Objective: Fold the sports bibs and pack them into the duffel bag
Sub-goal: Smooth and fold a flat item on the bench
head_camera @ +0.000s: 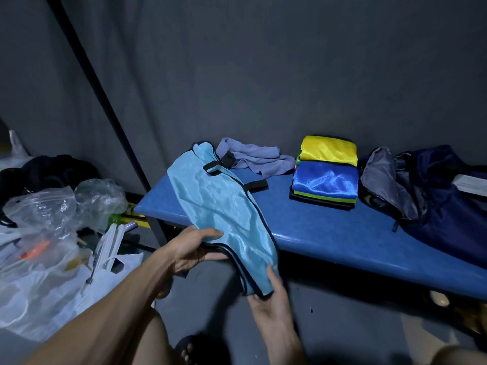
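Now both hands, L hand (195, 248) & R hand (268, 299), gripping light-blue bib (224, 206).

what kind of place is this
Probably a sports changing room: a padded blue bench against a dark wall, a stack of folded shiny bibs and a navy duffel bag on it.

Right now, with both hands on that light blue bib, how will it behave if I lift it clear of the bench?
The light blue bib will probably flop: it already drapes and wrinkles over the bench edge. Its sheen suggests slick fabric, so it may slide out of the left hand or right hand. It looks thin, so likely very light.
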The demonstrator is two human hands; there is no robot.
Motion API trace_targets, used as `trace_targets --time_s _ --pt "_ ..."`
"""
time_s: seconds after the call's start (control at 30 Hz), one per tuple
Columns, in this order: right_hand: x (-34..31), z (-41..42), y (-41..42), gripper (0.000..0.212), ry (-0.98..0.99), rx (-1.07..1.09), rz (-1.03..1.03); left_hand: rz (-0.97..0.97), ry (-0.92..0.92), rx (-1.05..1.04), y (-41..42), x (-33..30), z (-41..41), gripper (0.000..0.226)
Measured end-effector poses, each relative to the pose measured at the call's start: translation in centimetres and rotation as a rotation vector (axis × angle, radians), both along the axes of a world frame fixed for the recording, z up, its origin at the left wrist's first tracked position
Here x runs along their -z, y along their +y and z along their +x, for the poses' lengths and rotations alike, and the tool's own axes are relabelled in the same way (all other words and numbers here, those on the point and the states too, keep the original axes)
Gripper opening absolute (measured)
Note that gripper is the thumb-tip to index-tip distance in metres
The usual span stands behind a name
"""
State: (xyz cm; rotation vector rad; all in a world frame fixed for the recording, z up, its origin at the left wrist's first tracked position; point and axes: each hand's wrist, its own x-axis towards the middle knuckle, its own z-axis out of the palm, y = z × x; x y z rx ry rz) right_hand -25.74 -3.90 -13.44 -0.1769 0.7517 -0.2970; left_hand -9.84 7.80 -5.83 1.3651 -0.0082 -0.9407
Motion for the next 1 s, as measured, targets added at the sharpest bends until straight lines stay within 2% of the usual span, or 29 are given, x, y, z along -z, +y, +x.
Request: trace_targets --time_s 0.1,0.2,0.23,0.3,0.47,0.53,0.67,0.73,0.83,0.93,1.0 --pt "-1.8 -0.8 -2.9 0.03 0.014 0.073 -0.261 -0.041 0.06 -0.057 0.4 -0.2 -0.1 0.037" --pt "-6.1 -1.1 -7.0 0.03 0.04 0.111 -0.498 -0.038 0.128 -0.041 0.3 -0.7 -0.7 0.023" --pt "-7.8 -1.1 -8.5 0.025 0.047 0.105 -0.582 -0.02 0.132 0.009 0.1 -0.9 -1.1 0.018" --pt "-11.1 -1.3 -11.3 0.015 0.059 0.085 -0.733 0.025 0.116 0.171 -0.7 -1.3 -2.1 0.022" --pt "-13.7 -2.6 -17.8 0.023 0.193 -0.001 -0.983 0.127 0.006 0.638 -2.1 -1.1 -3.5 0.037" --pt "-13.0 -3.2 -19.7 0.026 0.31 -0.043 -1.057 0.114 -0.101 0.627 -2.4 -1.2 -2.9 0.035" --pt "-11.2 -4.3 -21.6 0.019 0.478 -0.122 -1.144 0.066 -0.348 0.136 -3.9 -2.1 0.6 0.015" --pt "-10.6 -4.4 -22.3 0.017 0.533 -0.14 -1.174 0.188 -0.599 0.009 -4.2 -2.4 3.7 0.013" --pt "-10.6 -4.1 -22.9 0.016 0.613 -0.156 -1.192 0.555 -1.037 0.111 -3.8 -2.3 9.0 0.013" --pt "-10.3 -4.0 -23.4 0.019 0.637 -0.137 -1.199 0.83 -1.239 0.279 -3.0 -1.5 14.1 0.014" --pt "-10.0 -3.8 -24.1 0.015 0.657 -0.128 -1.195 0.878 -1.345 0.347 -2.8 -0.4 16.7 0.009"
